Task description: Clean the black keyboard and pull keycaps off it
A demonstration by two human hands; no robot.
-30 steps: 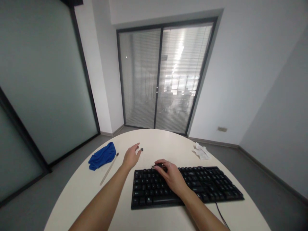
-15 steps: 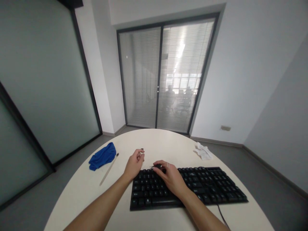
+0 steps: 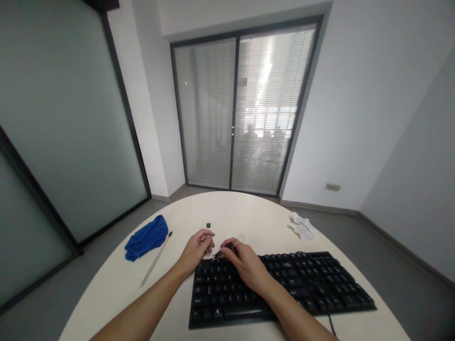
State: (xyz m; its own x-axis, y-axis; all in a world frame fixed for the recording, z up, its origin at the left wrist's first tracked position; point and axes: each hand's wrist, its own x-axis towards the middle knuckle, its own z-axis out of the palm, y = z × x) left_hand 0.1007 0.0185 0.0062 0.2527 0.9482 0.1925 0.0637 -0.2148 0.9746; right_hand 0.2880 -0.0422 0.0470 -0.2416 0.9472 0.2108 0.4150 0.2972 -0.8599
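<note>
Head view: one round table (image 3: 256, 213) fills the lower frame beneath one two-panel glazed partition (image 3: 206, 118), upper centre. One black keyboard (image 3: 298, 285) lies lower centre-right; one keycap (image 3: 208, 225), mid-frame. Right hand (image 3: 247, 266): fingers pinched on one dark tool (image 3: 218, 255) (type unclear), at the keyboard's far edge. Left hand (image 3: 196, 246): half-curled, contents indeterminable. Left: one blue cloth (image 3: 147, 237), one stick (image 3: 154, 261).

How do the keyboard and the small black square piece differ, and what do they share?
The keyboard is long and wide; the small piece is tiny and roughly square. The keyboard lies partly under the right hand, while the small piece lies apart, beyond the left hand. The keyboard has a cable; none shows on the small piece. Both are dark and lie on the table.
</note>
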